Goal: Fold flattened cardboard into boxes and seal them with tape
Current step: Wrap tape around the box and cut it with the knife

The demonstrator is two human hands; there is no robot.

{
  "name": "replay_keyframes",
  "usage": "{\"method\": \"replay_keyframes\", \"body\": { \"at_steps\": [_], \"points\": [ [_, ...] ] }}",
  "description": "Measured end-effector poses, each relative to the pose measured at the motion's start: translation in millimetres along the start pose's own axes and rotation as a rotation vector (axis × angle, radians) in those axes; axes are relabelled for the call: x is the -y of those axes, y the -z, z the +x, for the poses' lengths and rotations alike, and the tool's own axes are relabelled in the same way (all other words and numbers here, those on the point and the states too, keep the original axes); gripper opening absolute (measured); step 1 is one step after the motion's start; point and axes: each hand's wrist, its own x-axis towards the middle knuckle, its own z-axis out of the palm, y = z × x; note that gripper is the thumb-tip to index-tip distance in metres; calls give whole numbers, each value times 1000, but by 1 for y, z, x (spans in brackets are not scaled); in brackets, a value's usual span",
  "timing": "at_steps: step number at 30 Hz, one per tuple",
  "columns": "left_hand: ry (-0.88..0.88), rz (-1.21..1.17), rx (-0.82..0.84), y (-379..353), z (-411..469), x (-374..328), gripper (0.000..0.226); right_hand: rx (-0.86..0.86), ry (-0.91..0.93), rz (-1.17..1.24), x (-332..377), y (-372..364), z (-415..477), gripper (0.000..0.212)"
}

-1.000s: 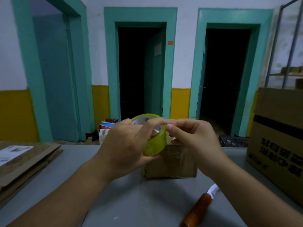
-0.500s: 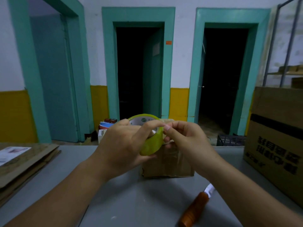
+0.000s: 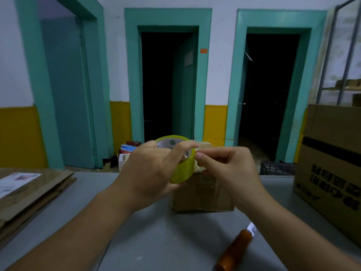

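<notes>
Nearest, on the grey worktop [image 3: 156,241], a knife [image 3: 236,249] with an orange-brown handle lay to the right, its pale blade pointing away. Both forearms reached past it toward the middle. The left hand [image 3: 148,173] gripped a yellow-green tape roll [image 3: 182,171] held up on edge, its fingers [image 3: 178,152] curled over the rim and into the core, the thumb under the roll. The right hand [image 3: 230,169] met the roll from the right, thumb and forefinger closed in a pinch against its outer band. Whether they had a loose end of tape could not be told. Just behind and below the hands a small cardboard box [image 3: 203,194] stood on the worktop, partly hidden by them. Flattened cardboard [image 3: 33,192] lay stacked at the left edge, and a large printed carton [image 3: 332,173] stood at the right. Beyond the worktop a black crate [image 3: 277,168] sat on the floor, before a wall with two dark, teal-framed doorways [image 3: 168,85].
</notes>
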Motion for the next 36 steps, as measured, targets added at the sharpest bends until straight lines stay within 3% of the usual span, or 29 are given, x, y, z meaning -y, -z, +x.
{"method": "replay_keyframes", "body": {
  "at_steps": [5, 16, 30, 36],
  "points": [
    [-16, -33, -8, 1, 0, 0, 88, 19, -99, 61, -1, 2, 2, 11],
    [-71, -78, -12, 1, -1, -1, 92, 197, -97, -18, 0, 3, 2, 20],
    [-36, -153, 0, 2, 1, -2, 90, 250, -69, -91, 3, 5, 4, 27],
    [-12, -145, 34, 1, -2, 4, 90, 75, -87, 31, 1, 7, 7, 12]
  ]
}}
